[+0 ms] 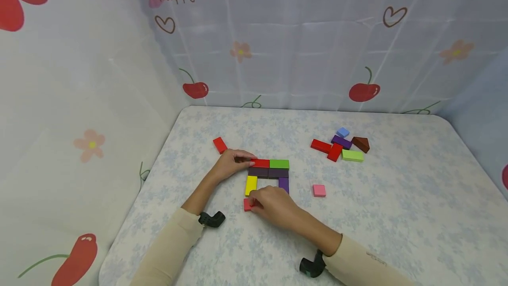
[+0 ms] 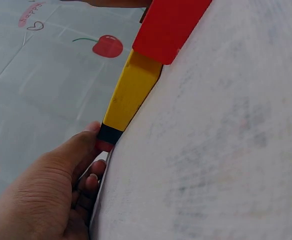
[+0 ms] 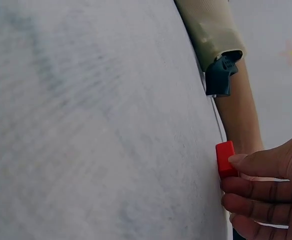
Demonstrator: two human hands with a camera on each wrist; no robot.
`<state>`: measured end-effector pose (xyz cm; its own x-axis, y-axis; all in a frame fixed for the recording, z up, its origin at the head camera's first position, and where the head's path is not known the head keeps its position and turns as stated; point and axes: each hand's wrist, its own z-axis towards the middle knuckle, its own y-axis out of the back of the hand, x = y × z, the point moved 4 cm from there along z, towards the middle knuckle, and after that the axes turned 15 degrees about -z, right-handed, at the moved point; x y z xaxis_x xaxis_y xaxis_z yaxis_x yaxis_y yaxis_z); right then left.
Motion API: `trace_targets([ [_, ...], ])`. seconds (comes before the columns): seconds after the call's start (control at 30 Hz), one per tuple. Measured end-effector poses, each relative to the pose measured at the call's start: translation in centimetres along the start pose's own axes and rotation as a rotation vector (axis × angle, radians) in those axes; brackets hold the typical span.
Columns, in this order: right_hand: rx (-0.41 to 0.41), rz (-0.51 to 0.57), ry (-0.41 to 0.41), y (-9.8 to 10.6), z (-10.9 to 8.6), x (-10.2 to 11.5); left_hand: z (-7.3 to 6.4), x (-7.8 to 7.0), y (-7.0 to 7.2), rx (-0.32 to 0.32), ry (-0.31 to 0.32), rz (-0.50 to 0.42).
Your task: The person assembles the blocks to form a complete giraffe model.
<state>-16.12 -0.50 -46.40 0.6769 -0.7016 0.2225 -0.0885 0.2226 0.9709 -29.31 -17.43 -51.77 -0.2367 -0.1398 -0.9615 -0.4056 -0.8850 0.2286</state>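
My left hand (image 1: 231, 163) grips the left end of a red block (image 1: 262, 163), thumb and index finger on either side. Beside that block lies a green block (image 1: 279, 164), with two dark blocks (image 1: 278, 173) in a row in front of them. A yellow block (image 1: 251, 185) and a purple block (image 1: 283, 183) run toward me from the row, leaving a gap between. My right hand (image 1: 275, 206) pinches another red block (image 3: 225, 159) between thumb and fingers, at the near end of the yellow one. In the head view its fingers partly hide that block.
One red block (image 1: 220, 145) lies behind my left hand. A pink block (image 1: 319, 190) is right of the arrangement. Farther back sits a loose cluster with a light green block (image 1: 352, 156), a brown triangular block (image 1: 361, 144) and a blue block (image 1: 343, 132). Patterned curtains border the table.
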Motion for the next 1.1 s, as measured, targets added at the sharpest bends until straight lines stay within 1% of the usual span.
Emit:
trace_targets([
  [0.23,-0.029,0.016,-0.047,-0.11,0.23,0.03,-0.02,0.00,-0.09,-0.005,-0.003,-0.022],
  [0.37,-0.040,0.010,-0.070,-0.19,0.30,0.00,-0.02,0.06,-0.10,-0.006,0.002,-0.013],
  [0.67,-0.057,-0.021,-0.073,-0.31,0.57,0.16,0.06,0.06,0.04,-0.002,0.004,-0.008],
  [0.87,-0.046,-0.040,-0.067,-0.50,0.81,0.26,0.12,0.26,0.07,-0.004,0.006,-0.020],
  [1.0,-0.036,-0.039,-0.054,-0.54,0.83,0.42,0.13,0.22,0.07,0.000,0.002,-0.017],
  [1.1,-0.043,-0.030,-0.063,-0.50,0.81,0.47,0.12,0.10,0.07,0.003,0.000,-0.012],
])
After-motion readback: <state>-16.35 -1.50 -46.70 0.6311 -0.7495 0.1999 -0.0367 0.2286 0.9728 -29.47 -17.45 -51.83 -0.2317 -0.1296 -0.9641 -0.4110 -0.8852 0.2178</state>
